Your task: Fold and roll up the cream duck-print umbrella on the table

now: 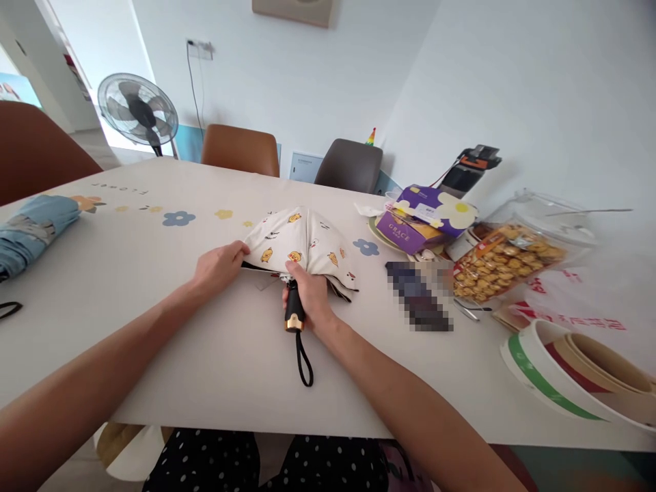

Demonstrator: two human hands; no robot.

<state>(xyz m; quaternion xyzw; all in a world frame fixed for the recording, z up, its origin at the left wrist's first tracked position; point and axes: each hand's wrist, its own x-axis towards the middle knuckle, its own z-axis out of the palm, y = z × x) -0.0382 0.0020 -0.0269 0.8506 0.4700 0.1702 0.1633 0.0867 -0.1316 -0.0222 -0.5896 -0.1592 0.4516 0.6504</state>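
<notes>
A white folding umbrella (279, 239) with small yellow chick prints lies partly spread on the table in front of me. Its black handle (294, 307), with a gold-coloured end and a black wrist loop, points toward me. My left hand (221, 265) pinches the canopy's left edge. Around the top of the handle my right hand (310, 290) is closed, its thumb pressed on the fabric near the hub. The canopy's black lining shows along the lower edge. Part of the right hand's fingers is hidden behind the handle and canopy.
At the left lies a folded blue umbrella (38, 229). To the right are a purple box (410, 229), a large clear jar of round snacks (512, 256), a blurred-out dark object (419, 295) and stacked paper bowls (543, 369). Chairs and a fan (138, 113) stand beyond the table.
</notes>
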